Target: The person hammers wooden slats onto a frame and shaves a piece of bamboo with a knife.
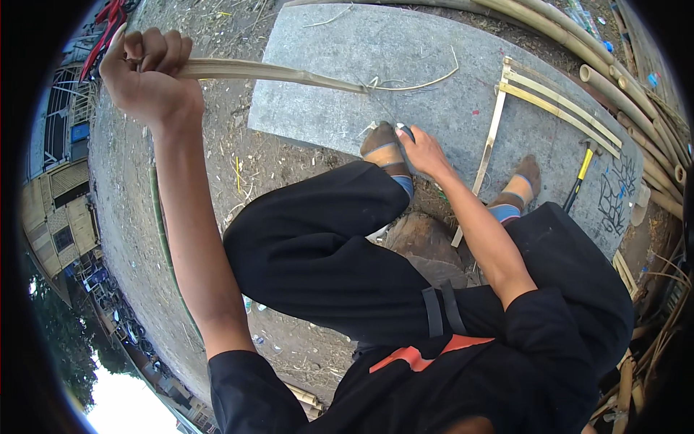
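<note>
My left hand (153, 79) is raised at the upper left, closed round one end of a split bamboo strip (253, 70). The strip reaches right over the slab, and its far end meets the thin blade of a knife. A thin curled bamboo sliver (423, 86) trails from that end. Low beside my left foot, my right hand (425, 153) grips the knife by its dark handle (407, 133). The blade points up and left, and is hard to make out against the grey. My striped-sock foot (385, 148) is planted on the slab's edge, touching or nearly touching the right hand.
A grey slab (318, 43) lies before me, marked with scribbles at right. On it rest joined bamboo slats (560, 108) and a hammer (584, 170) with a yellow-black handle. Bamboo poles (622, 94) are piled along the right. A wooden stump (426, 242) stands between my legs.
</note>
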Tool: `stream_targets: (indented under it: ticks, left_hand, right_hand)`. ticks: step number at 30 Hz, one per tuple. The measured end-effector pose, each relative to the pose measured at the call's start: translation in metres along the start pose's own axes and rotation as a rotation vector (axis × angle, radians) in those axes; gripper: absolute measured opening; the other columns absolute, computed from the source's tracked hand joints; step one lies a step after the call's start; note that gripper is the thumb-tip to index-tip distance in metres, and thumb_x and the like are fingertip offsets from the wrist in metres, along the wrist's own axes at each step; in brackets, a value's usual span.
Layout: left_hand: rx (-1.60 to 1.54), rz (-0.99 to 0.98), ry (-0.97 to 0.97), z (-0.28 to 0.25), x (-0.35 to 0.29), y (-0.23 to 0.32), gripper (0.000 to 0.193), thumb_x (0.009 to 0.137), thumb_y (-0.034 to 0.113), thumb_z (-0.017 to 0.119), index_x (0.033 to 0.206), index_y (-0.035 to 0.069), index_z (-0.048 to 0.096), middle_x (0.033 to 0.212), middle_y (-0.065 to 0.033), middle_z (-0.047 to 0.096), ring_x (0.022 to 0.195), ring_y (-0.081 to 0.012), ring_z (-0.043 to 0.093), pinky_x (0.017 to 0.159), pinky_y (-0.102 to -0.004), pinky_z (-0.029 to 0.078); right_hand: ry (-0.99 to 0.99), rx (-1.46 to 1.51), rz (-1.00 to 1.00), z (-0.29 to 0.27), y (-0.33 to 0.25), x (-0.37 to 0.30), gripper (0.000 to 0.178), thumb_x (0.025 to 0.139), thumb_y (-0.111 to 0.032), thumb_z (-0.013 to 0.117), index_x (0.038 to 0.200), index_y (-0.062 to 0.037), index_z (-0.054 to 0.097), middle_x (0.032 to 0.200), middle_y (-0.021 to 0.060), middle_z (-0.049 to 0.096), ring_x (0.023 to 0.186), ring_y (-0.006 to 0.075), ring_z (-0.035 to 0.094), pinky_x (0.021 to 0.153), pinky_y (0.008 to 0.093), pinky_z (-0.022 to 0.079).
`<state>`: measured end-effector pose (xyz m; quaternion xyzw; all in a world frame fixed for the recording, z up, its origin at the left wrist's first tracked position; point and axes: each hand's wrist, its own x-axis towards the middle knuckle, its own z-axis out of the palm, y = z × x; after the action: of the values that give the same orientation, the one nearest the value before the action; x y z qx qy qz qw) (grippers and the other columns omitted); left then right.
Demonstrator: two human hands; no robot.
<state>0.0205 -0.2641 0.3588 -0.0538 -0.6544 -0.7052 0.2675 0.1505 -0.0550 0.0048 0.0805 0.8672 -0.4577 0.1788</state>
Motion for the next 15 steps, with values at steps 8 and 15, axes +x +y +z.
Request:
stream_targets:
  ticks: [8,15]
  left_hand:
    - [0.044,0.057,0.124,-0.008,0.0,0.002,0.031,0.086,0.021,0.046,0.065,0.016,0.025,0.054,0.0026,0.019,0.05,-0.0105,0.015,0.052,-0.0295,0.018]
    - [0.158,0.254,0.266,-0.034,0.004,0.042,0.028,0.081,0.019,0.038,0.064,0.018,0.015,0.051,0.0017,0.016,0.049,-0.0118,0.013,0.049,-0.0311,0.017]
  right_hand:
    - [0.436,0.395,0.402,-0.009,0.032,-0.001,0.055,0.099,-0.049,0.042,0.106,0.0043,0.054,0.098,0.0308,0.062,0.096,0.0489,0.058,0.084,0.0539,0.044]
    - [0.396,0.648,0.497,-0.014,-0.01,-0.013,0.046,0.101,-0.045,0.044,0.093,-0.0006,0.049,0.062,0.0052,0.05,0.046,0.0156,0.052,0.04,0.0322,0.043]
